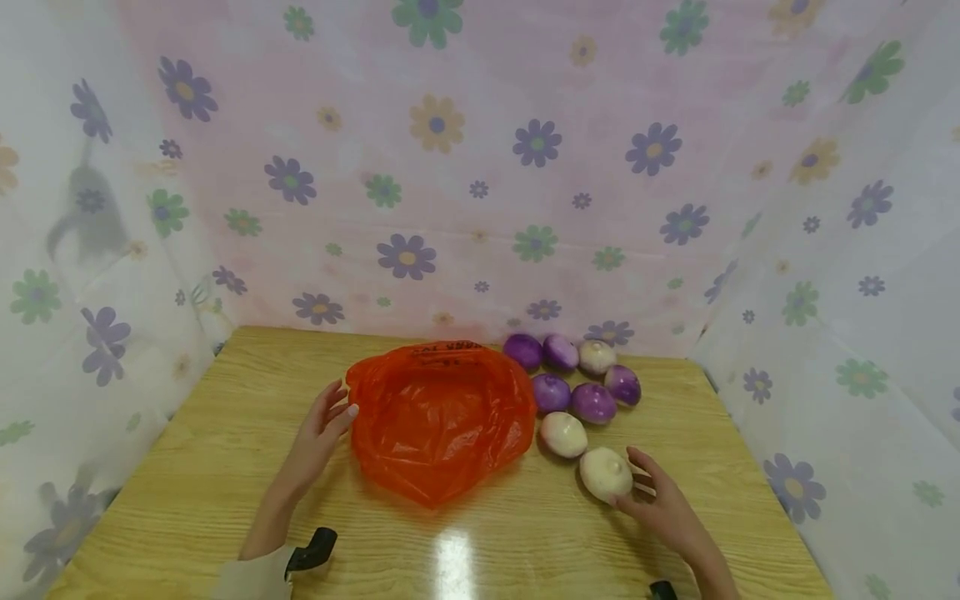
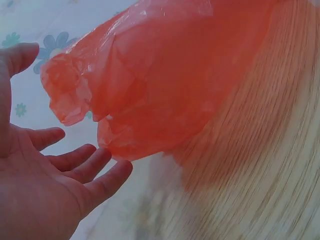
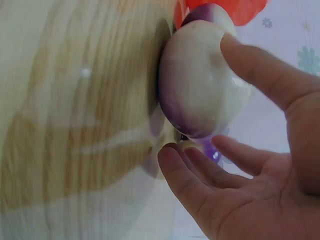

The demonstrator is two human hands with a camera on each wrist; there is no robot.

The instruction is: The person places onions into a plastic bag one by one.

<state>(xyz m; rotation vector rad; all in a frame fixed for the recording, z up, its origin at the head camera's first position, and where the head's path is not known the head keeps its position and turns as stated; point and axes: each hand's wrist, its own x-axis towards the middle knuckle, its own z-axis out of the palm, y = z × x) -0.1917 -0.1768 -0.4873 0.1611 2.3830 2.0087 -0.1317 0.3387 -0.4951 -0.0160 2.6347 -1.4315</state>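
Observation:
An opened red plastic bag (image 1: 442,487) stands on the table, its mouth spread and black print along the far rim. My left hand (image 1: 318,433) is at the bag's left side; in the left wrist view its fingers are spread, with the fingertips close to the red plastic. The nearest white turnip (image 1: 606,475), tinged purple underneath, lies to the right of the bag. Around its right side is my right hand (image 1: 660,500). In the right wrist view the thumb overlaps the turnip (image 3: 200,80), while the other fingers stand apart from it.
Behind the near turnip lie another white turnip (image 1: 564,435), several purple ones (image 1: 594,403) and a further white one (image 1: 597,357) at the back. The wooden table (image 1: 225,392) is bounded by flowered cloth (image 1: 480,167) at the back and both sides.

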